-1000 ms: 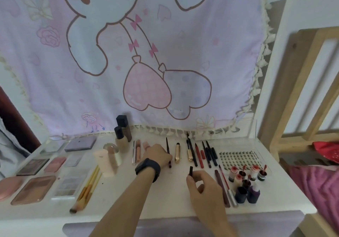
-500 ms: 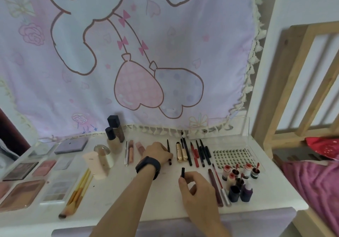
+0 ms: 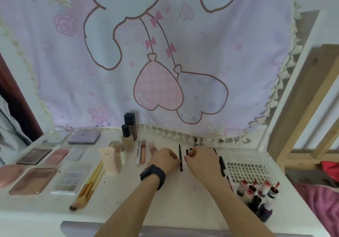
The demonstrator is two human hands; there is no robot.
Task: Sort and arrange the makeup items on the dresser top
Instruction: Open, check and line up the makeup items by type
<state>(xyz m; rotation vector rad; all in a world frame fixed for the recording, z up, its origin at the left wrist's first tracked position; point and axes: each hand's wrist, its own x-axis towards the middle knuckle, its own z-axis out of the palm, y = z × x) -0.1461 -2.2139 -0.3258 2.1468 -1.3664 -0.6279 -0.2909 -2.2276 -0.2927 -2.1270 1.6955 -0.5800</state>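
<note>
The right hand's fingers (image 3: pixel 194 154) are curled narrow and appear to pinch a short black stick (image 3: pixel 187 152), which stands just beside the thin black liner pencil (image 3: pixel 180 160). The right hand (image 3: pixel 201 161) has come up from the front of the surface (image 3: pixel 183 200), where a second ago it held that stick upright. It now covers most of the pencil row, with only a black pencil (image 3: pixel 222 163) showing at its far side. I judge the stick is about to be laid among the slim pencils.

The left hand (image 3: pixel 163 160) has stayed put, knuckles up and fingers curled. I cannot tell whether it holds anything. A pink lip tube (image 3: pixel 151 147) shows past its knuckles.

The camera has also tipped down and closer.
</note>
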